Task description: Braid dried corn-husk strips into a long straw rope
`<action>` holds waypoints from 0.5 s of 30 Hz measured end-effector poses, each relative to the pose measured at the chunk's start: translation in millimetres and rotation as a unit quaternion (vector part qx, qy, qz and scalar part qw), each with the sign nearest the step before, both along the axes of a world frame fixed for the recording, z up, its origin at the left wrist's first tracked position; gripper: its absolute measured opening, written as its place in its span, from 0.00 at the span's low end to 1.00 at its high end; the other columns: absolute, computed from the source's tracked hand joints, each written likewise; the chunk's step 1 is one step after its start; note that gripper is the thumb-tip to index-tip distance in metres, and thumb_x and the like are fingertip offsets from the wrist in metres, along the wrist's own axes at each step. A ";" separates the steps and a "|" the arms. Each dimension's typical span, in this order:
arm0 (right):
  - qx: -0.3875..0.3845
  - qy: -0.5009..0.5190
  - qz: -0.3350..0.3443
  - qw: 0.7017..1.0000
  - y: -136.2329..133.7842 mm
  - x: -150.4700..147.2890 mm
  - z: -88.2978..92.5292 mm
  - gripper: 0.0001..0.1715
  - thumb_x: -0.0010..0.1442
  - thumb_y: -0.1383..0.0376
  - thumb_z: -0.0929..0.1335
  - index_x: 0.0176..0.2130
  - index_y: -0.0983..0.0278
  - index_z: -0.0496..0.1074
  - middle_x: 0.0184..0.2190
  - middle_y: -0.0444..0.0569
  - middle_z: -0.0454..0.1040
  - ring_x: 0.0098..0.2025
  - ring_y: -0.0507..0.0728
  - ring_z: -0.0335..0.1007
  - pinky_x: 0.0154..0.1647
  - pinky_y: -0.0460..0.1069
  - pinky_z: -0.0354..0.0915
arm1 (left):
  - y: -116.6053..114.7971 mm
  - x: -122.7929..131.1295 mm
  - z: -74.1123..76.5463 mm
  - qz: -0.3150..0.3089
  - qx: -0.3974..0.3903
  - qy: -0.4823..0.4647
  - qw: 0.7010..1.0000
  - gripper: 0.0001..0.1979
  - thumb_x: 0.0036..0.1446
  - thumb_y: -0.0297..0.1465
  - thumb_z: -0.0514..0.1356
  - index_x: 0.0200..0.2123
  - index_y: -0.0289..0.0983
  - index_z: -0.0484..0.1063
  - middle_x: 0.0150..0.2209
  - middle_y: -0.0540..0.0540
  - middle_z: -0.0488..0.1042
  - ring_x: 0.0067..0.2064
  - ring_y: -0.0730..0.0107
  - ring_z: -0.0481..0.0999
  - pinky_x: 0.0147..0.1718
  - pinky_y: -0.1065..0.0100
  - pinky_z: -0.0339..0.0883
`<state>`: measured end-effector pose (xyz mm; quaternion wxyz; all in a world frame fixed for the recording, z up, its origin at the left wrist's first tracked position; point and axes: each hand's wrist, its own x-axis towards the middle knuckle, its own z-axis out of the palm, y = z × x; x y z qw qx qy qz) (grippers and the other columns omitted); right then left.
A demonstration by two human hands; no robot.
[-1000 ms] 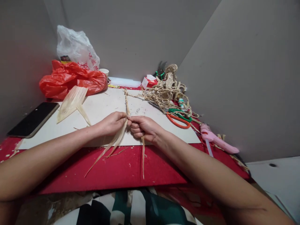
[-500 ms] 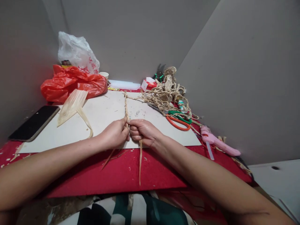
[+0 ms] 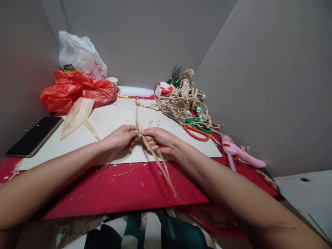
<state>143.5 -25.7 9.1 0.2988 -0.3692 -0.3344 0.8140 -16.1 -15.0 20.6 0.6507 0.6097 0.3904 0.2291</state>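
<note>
A thin braid of dried husk (image 3: 137,114) runs from the far side of the white board (image 3: 114,119) toward me. My left hand (image 3: 121,137) and my right hand (image 3: 158,140) meet at its near end, both pinched on it. Loose husk strips (image 3: 162,166) trail from under my right hand over the red cloth (image 3: 135,190), slanting to the right. A thinner strip hangs below my left hand. More flat husk pieces (image 3: 76,116) lie on the board to the left.
A black phone (image 3: 35,135) lies at the left edge. Red and white plastic bags (image 3: 77,90) sit at the back left. A tangle of braided cord (image 3: 181,100), green and orange scissors (image 3: 195,129) and a pink glue gun (image 3: 240,152) lie on the right. Grey walls close in.
The loose strips that hung toward the left and straight down now slant right under my right hand. Both hands stay together at the braid's end.
</note>
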 end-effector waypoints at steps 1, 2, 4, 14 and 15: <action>-0.001 -0.001 0.005 1.000 0.2 0.9 0.1 0.09 0.58 0.70 0.62 0.26 0.68 0.62 0.14 0.33 0.42 0.13 0.42 0.31 0.09 0.36 0.39 | 0.5 -0.4 0.9 0.003 0.000 0.009 1.000 0.06 0.55 0.29 0.50 0.26 0.36 0.61 0.17 0.54 0.55 0.16 0.80 0.53 0.16 0.73 0.48; -0.002 -0.003 0.010 1.000 0.4 1.6 0.4 0.08 0.58 0.69 0.62 0.26 0.68 0.62 0.14 0.33 0.42 0.14 0.43 0.31 0.09 0.36 0.39 | 1.6 -1.1 1.6 0.005 -0.002 0.018 1.000 0.06 0.55 0.28 0.51 0.26 0.37 0.61 0.17 0.54 0.54 0.16 0.81 0.51 0.16 0.73 0.45; -0.001 -0.007 0.022 1.000 0.6 2.9 1.6 0.08 0.58 0.69 0.62 0.27 0.68 0.63 0.15 0.33 0.42 0.14 0.43 0.31 0.10 0.36 0.39 | 5.1 -3.3 1.7 0.004 -0.008 0.032 0.999 0.05 0.55 0.28 0.51 0.27 0.37 0.61 0.17 0.55 0.52 0.16 0.81 0.49 0.16 0.73 0.41; 0.059 -0.063 0.046 0.995 4.5 9.5 4.2 0.08 0.56 0.66 0.65 0.27 0.68 0.64 0.13 0.33 0.44 0.13 0.42 0.34 0.10 0.37 0.38 | 10.7 -7.1 -5.4 -0.023 0.064 0.023 0.997 0.06 0.56 0.31 0.54 0.28 0.35 0.63 0.24 0.48 0.65 0.23 0.78 0.62 0.23 0.72 0.56; 0.067 -0.071 0.050 0.994 5.0 10.0 4.0 0.08 0.56 0.66 0.65 0.27 0.68 0.65 0.13 0.33 0.45 0.13 0.42 0.34 0.10 0.37 0.38 | 9.7 -6.5 -4.2 -0.022 0.044 0.011 0.999 0.06 0.56 0.31 0.54 0.28 0.35 0.63 0.24 0.48 0.66 0.23 0.78 0.62 0.23 0.73 0.56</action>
